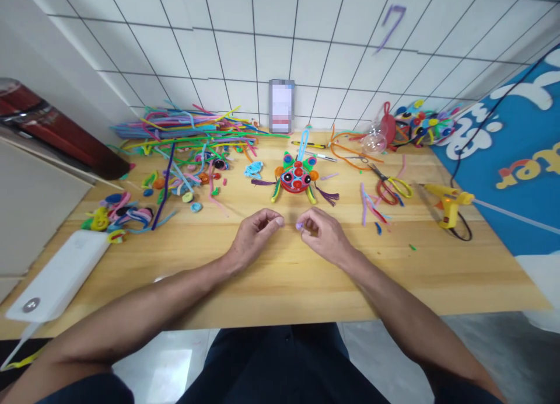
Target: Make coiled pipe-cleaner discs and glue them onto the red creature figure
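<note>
Just in front of the table's middle, my right hand (324, 236) pinches a small purple curl of pipe cleaner (299, 225) between thumb and fingertips. Facing it, a short gap away, my left hand (257, 234) is closed with its thumb against the curled fingers; anything inside is hidden. Beyond both hands lies a round, many-coloured pipe-cleaner animal head (297, 177), mostly red, with green ears, dark eyes, orange balls at its sides, purple tassels and a light blue loop on top. Neither hand touches it.
A heap of pipe cleaners (184, 126) and coiled pieces covers the back left. Scissors (387, 187) and a yellow glue gun (450, 202) lie right. A phone (281, 106) leans on the tiled wall. At left are a white power bank (61, 275) and a dark red cylinder (56, 129).
</note>
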`<state>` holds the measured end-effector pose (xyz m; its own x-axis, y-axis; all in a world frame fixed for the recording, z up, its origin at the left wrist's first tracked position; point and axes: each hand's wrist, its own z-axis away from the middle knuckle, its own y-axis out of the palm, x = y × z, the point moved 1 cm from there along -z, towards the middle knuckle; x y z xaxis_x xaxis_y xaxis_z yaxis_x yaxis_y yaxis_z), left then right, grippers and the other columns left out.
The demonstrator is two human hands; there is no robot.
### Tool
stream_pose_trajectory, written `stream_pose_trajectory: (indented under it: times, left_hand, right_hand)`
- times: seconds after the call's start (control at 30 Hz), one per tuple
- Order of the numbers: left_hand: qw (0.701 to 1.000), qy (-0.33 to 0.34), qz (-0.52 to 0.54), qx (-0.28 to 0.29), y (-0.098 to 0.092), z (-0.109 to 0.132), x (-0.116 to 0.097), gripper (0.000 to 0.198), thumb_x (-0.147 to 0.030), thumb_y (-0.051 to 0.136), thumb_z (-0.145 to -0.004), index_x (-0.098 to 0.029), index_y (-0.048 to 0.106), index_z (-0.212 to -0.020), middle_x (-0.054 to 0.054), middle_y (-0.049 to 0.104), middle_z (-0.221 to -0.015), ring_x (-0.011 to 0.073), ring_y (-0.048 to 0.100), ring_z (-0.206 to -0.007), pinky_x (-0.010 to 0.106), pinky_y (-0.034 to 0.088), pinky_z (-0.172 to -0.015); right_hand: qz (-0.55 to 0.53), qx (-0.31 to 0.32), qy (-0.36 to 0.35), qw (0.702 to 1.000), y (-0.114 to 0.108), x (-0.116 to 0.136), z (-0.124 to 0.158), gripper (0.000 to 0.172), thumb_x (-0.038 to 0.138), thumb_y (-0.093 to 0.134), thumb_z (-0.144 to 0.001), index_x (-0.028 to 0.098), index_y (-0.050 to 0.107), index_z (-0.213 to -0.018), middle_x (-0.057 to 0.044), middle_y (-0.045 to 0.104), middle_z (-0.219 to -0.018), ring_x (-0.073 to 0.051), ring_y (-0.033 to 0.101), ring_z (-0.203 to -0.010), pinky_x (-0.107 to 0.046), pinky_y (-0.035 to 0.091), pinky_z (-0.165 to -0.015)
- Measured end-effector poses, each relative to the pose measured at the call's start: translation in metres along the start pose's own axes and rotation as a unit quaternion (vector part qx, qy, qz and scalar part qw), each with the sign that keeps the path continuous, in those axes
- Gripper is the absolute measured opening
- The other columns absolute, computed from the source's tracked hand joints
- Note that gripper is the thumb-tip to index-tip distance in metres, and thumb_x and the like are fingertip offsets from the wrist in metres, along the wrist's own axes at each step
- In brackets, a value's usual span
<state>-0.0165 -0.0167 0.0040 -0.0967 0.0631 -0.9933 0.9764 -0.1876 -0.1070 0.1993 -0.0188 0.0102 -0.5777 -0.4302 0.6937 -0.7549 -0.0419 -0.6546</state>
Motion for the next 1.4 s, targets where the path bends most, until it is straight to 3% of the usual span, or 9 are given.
stream_pose_trajectory:
  times: [0.13,0.3,0.53,0.77,0.93,1.07,1.17,1.27,1.4]
  left_hand:
    - [1.0,-0.005,-0.001,0.003,0.001,-0.001,0.001,0.03,-0.047,0.072,-0.09,-0.017,0.073,-0.089,0.001,0.069,-0.08,0.0141,0.058,-0.073,0.025,0.046,-0.068]
    - [1.0,-0.018,-0.003,-0.005,-0.001,-0.001,-0.003,0.029,-0.046,0.069,-0.09,-0.017,0.072,-0.091,0.001,0.068,-0.081,0.0149,0.058,-0.074,0.026,0.046,-0.07]
    - [1.0,-0.016,0.01,-0.006,-0.006,0.0,-0.025,0.026,-0.041,0.064,-0.092,-0.018,0.062,-0.081,-0.001,0.061,-0.076,0.0129,0.05,-0.069,0.025,0.042,-0.067]
    - [0.999,0.02,-0.039,-0.022,-0.018,-0.019,-0.044,0.023,-0.041,0.067,-0.092,-0.02,0.062,-0.088,0.0,0.062,-0.083,0.0139,0.054,-0.073,0.027,0.043,-0.068]
    - [0.979,0.105,-0.167,-0.05,-0.025,-0.064,-0.035,0.048,-0.041,0.078,-0.082,-0.02,0.059,-0.122,0.009,0.067,-0.124,0.0208,0.066,-0.101,0.035,0.052,-0.087]
    - [0.966,0.155,-0.206,0.01,-0.021,-0.099,-0.017,0.095,-0.041,0.086,-0.074,-0.019,0.037,-0.153,0.021,0.046,-0.155,0.0338,0.055,-0.134,0.046,0.056,-0.098]
    - [0.947,0.199,-0.245,0.062,-0.018,-0.115,-0.005,0.112,-0.038,0.093,-0.069,-0.02,0.029,-0.159,0.022,0.039,-0.162,0.041,0.046,-0.145,0.057,0.048,-0.113]
    - [0.934,0.236,-0.253,0.085,-0.017,-0.123,0.004,0.105,-0.042,0.093,-0.071,-0.02,0.037,-0.157,0.019,0.042,-0.162,0.0461,0.038,-0.151,0.063,0.034,-0.125]
    - [0.938,0.246,-0.228,0.083,-0.017,-0.128,0.012,0.097,-0.048,0.094,-0.069,-0.028,0.048,-0.152,0.015,0.045,-0.162,0.0479,0.037,-0.153,0.066,0.033,-0.125]
  right_hand:
    - [0.084,0.044,-0.071,0.993,0.003,0.0,0.003,0.022,0.005,0.058,-0.085,0.023,0.067,-0.094,-0.006,0.071,-0.094,-0.023,0.065,-0.09,-0.037,0.053,-0.083]
    - [0.029,-0.003,-0.057,0.998,-0.022,0.014,0.001,0.019,0.019,0.053,-0.1,0.026,0.071,-0.102,-0.007,0.074,-0.106,-0.023,0.07,-0.102,-0.039,0.054,-0.091]
    - [0.102,-0.18,0.088,0.975,-0.114,-0.001,0.01,0.022,0.04,0.065,-0.093,0.025,0.068,-0.077,-0.002,0.072,-0.077,-0.022,0.067,-0.076,-0.037,0.051,-0.078]
    - [0.12,-0.317,0.324,0.883,-0.168,-0.067,0.053,0.023,0.043,0.078,-0.074,0.025,0.065,-0.072,-0.006,0.069,-0.073,-0.025,0.063,-0.068,-0.042,0.049,-0.072]
    - [0.143,-0.322,0.372,0.859,-0.178,-0.084,0.078,0.016,0.041,0.074,-0.077,0.026,0.068,-0.076,-0.007,0.07,-0.077,-0.026,0.062,-0.068,-0.043,0.049,-0.07]
    - [0.155,-0.334,0.381,0.848,-0.177,-0.091,0.085,0.026,0.047,0.072,-0.073,0.023,0.07,-0.084,-0.009,0.073,-0.085,-0.024,0.062,-0.071,-0.042,0.051,-0.072]
    - [0.181,-0.344,0.365,0.846,-0.18,-0.101,0.089,0.038,0.052,0.07,-0.073,0.019,0.069,-0.092,-0.013,0.074,-0.096,-0.026,0.065,-0.08,-0.045,0.053,-0.08]
    - [0.236,-0.348,0.344,0.84,-0.187,-0.114,0.093,0.046,0.058,0.069,-0.076,0.018,0.067,-0.098,-0.016,0.072,-0.104,-0.029,0.065,-0.092,-0.049,0.053,-0.089]
    - [0.278,-0.363,0.35,0.817,-0.201,-0.137,0.101,0.046,0.058,0.07,-0.077,0.017,0.064,-0.098,-0.014,0.07,-0.1,-0.028,0.062,-0.094,-0.049,0.052,-0.091]
